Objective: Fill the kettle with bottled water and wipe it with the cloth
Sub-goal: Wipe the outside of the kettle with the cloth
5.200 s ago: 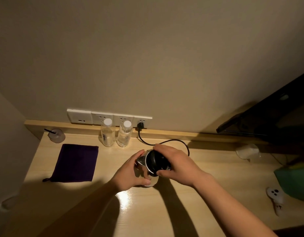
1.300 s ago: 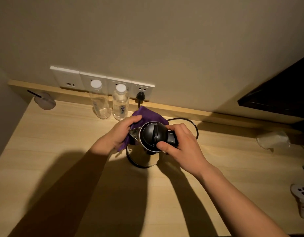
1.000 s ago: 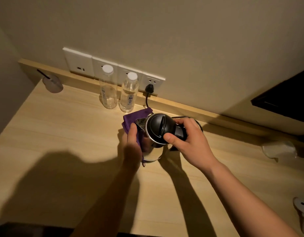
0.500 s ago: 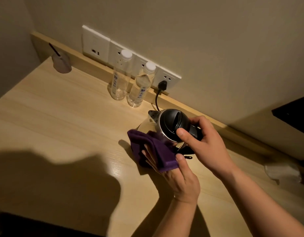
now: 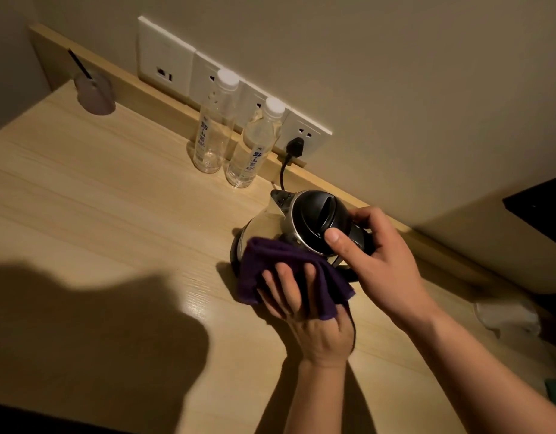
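Note:
A steel kettle point(image 5: 265, 222) with a black lid point(image 5: 317, 219) stands on the wooden desk point(image 5: 114, 220), tilted toward me. My right hand point(image 5: 383, 261) grips its black handle, thumb resting on the lid's rim. My left hand point(image 5: 305, 305) holds a folded purple cloth point(image 5: 267, 256) and presses it against the kettle's near side. Part of the cloth wraps over that hand's thumb side. Two clear water bottles with white caps stand capped by the wall, one point(image 5: 214, 130) on the left, the other point(image 5: 254, 148) on the right.
The kettle's black plug point(image 5: 295, 146) sits in a wall socket, with its cord running down behind the kettle. A small cup with a straw point(image 5: 95, 93) stands at the far left. A crumpled white item point(image 5: 505, 314) lies at the right, below a dark screen point(image 5: 539, 211).
My left hand took the purple cloth from the desk and has wiped round the kettle from its far side to its near side. My right hand has stayed on the handle.

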A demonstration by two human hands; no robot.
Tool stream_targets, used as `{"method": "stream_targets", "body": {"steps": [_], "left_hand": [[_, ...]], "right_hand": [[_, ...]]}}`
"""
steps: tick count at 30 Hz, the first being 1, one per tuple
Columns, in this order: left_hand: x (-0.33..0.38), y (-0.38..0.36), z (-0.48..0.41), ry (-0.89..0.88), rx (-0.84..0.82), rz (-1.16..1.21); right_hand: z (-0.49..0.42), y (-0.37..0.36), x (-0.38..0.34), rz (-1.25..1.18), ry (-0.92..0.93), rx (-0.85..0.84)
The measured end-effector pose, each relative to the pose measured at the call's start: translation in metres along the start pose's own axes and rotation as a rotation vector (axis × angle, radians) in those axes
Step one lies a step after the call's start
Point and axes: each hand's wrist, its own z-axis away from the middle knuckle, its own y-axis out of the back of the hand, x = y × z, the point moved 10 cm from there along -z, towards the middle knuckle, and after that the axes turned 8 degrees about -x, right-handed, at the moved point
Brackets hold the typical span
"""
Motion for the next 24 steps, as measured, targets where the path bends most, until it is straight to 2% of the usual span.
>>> {"method": "stream_targets", "body": {"steps": [1, 4, 6, 8, 11, 13, 14, 16, 19, 24], "left_hand": [[0.001, 0.001, 0.000, -0.026, 0.003, 0.007], [0.002, 0.028, -0.028, -0.054, 0.088, 0.225], [0.010, 0.038, -0.038, -0.071, 0.083, 0.273], [0.004, 0.043, -0.054, 0.004, 0.026, 0.289], [-0.029, 0.036, -0.078, 0.290, -0.203, 0.409], [-0.064, 0.017, -0.092, 0.546, -0.428, 0.446], [-0.072, 0.007, -0.100, 0.600, -0.554, 0.434], [-0.069, -0.015, -0.122, 0.559, -0.785, 0.495], [-0.052, -0.048, -0.149, 0.560, -1.017, 0.684], [-0.033, -0.094, -0.162, 0.586, -1.427, 0.414]], "right_hand": [[0.000, 0.000, 0.000, 0.002, 0.005, 0.010], [0.001, 0.002, 0.000, 0.043, 0.008, 0.052], [0.001, 0.002, -0.002, 0.069, 0.018, 0.085], [0.002, 0.002, -0.005, 0.082, 0.026, 0.100], [0.002, 0.000, -0.004, 0.073, 0.018, 0.089], [0.002, 0.000, -0.002, 0.061, 0.013, 0.086], [0.002, 0.000, -0.002, 0.055, 0.010, 0.085], [0.002, 0.000, -0.002, 0.045, 0.008, 0.083], [0.002, 0.001, -0.001, 0.035, 0.000, 0.093], [0.002, 0.001, -0.002, -0.004, -0.022, 0.101]]}}
